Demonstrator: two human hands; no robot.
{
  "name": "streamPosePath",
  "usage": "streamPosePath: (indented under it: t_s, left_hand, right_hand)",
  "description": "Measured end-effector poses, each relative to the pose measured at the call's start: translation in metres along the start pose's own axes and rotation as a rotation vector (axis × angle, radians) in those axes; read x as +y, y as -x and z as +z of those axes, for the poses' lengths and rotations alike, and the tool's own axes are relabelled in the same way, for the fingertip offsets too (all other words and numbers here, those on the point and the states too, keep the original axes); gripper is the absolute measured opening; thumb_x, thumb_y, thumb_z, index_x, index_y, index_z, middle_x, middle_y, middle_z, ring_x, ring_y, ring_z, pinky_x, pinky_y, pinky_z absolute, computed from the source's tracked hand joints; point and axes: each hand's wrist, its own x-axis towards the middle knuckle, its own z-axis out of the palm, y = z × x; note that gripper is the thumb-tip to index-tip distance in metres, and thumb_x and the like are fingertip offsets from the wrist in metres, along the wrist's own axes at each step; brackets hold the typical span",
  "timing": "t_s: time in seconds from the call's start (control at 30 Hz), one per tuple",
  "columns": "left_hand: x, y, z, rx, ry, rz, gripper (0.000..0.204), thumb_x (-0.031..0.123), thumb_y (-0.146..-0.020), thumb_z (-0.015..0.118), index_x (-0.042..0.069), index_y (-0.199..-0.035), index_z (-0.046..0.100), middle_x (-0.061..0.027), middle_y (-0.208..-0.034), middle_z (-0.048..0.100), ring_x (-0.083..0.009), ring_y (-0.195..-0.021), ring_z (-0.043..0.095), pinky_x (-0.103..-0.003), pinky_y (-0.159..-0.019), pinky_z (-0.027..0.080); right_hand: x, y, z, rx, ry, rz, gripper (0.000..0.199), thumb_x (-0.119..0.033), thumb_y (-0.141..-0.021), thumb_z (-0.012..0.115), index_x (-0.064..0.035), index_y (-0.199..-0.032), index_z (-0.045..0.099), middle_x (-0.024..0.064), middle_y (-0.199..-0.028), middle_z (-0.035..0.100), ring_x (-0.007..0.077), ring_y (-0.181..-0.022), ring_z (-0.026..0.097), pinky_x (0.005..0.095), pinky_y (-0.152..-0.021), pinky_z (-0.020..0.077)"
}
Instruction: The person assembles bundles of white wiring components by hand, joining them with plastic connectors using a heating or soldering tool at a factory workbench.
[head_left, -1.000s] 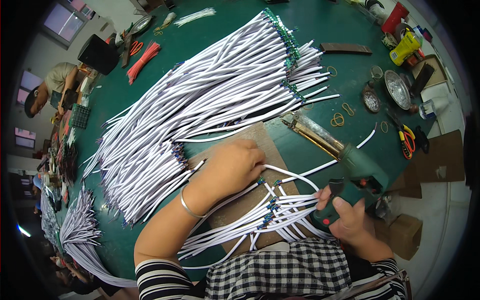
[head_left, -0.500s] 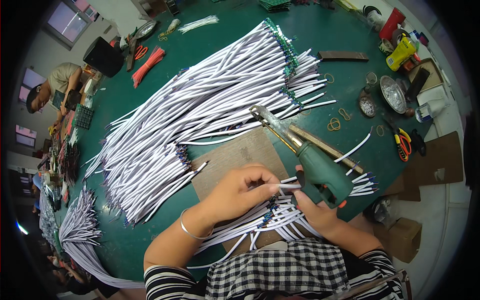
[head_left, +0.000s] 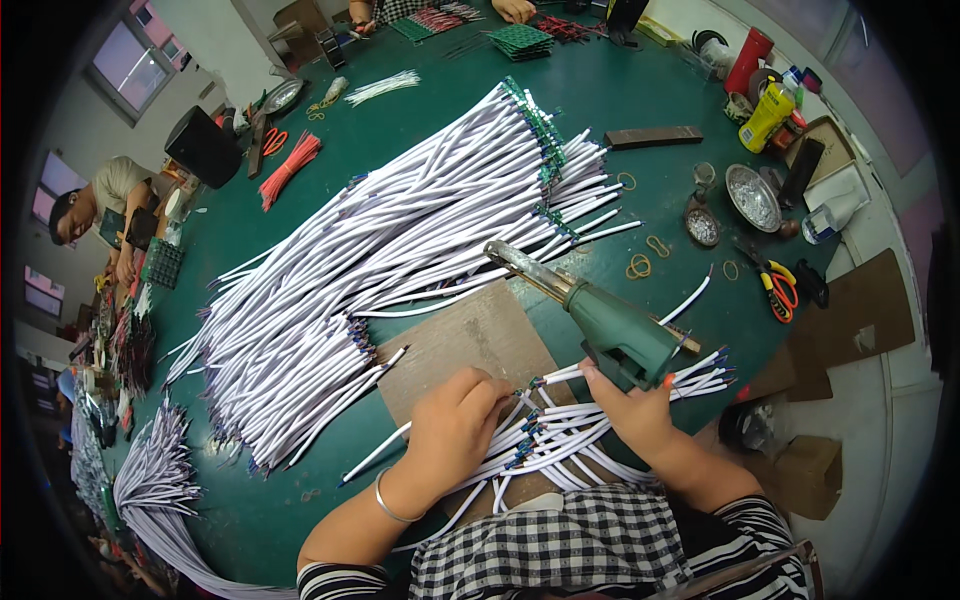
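A green hot-glue gun (head_left: pixel 618 330) is held in the right hand (head_left: pixel 635 410), the grip closed around its handle, with the metal nozzle pointing up and away from the grip over a brown cardboard mat (head_left: pixel 470 335) on the green worktop (head_left: pixel 300 500). The left hand (head_left: pixel 455 425) is curled shut over a small bundle of white wires (head_left: pixel 560 435) lying just below and between both grips, their coloured ends bunched close to the fingers. The wires are judged light, thin and springy, liable to fan out and slip, so they are best pinched close to the ends. The gun is judged rigid and moderately heavy, and is best taken only by the handle, its nozzle likely hot. A far larger heap of white wires (head_left: pixel 400 240) is spread beyond the mat.
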Motion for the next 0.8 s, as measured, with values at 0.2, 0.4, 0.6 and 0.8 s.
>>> streamPosePath:
  t_s: [0.2, 0.4, 0.6, 0.8]
  left_hand:
    - [0.002, 0.004, 0.0, 0.076, -0.04, 0.077, 0.019, -0.004, -0.07, 0.066, 0.004, -0.085, 0.061, -0.01, -0.078, 0.057, -0.0269, -0.067, 0.058, -0.033, -0.057, 0.046]
    - [-0.001, 0.004, -0.001, 0.093, -0.014, 0.119, 0.02, -0.003, -0.068, 0.067, 0.005, -0.086, 0.061, -0.0096, -0.078, 0.058, -0.0263, -0.067, 0.058, -0.033, -0.056, 0.046]
    - [-0.002, 0.004, 0.001, 0.116, -0.03, 0.14, 0.019, -0.002, -0.067, 0.069, 0.006, -0.084, 0.062, -0.0082, -0.076, 0.057, -0.0253, -0.066, 0.057, -0.033, -0.056, 0.045]
    - [-0.003, 0.002, 0.002, 0.138, -0.049, 0.193, 0.02, -0.003, -0.065, 0.069, 0.006, -0.082, 0.062, -0.0075, -0.075, 0.057, -0.0244, -0.065, 0.056, -0.032, -0.055, 0.044]
  right_hand:
    - [0.004, -0.005, -0.01, -0.164, 0.343, 0.015, 0.06, -0.007, -0.07, 0.076, -0.003, -0.121, 0.046, 0.0101, -0.099, 0.062, 0.0199, -0.089, 0.063, 0.03, -0.079, 0.0497]
    - [0.001, -0.009, -0.011, -0.177, 0.308, 0.125, 0.058, -0.017, -0.069, 0.078, -0.0023, -0.117, 0.049, 0.0156, -0.099, 0.062, 0.0311, -0.091, 0.062, 0.0358, -0.081, 0.0492]
    - [0.004, -0.011, -0.014, -0.231, 0.52, 0.11, 0.027, -0.005, -0.075, 0.072, 0.0007, -0.099, 0.06, 0.0056, -0.093, 0.066, 0.0114, -0.084, 0.061, 0.0255, -0.076, 0.0482]
    - [-0.001, -0.012, -0.015, -0.264, 0.456, 0.204, 0.052, -0.031, -0.072, 0.074, -0.0005, -0.109, 0.054, 0.0208, -0.097, 0.061, 0.0377, -0.091, 0.058, 0.0413, -0.081, 0.0463]
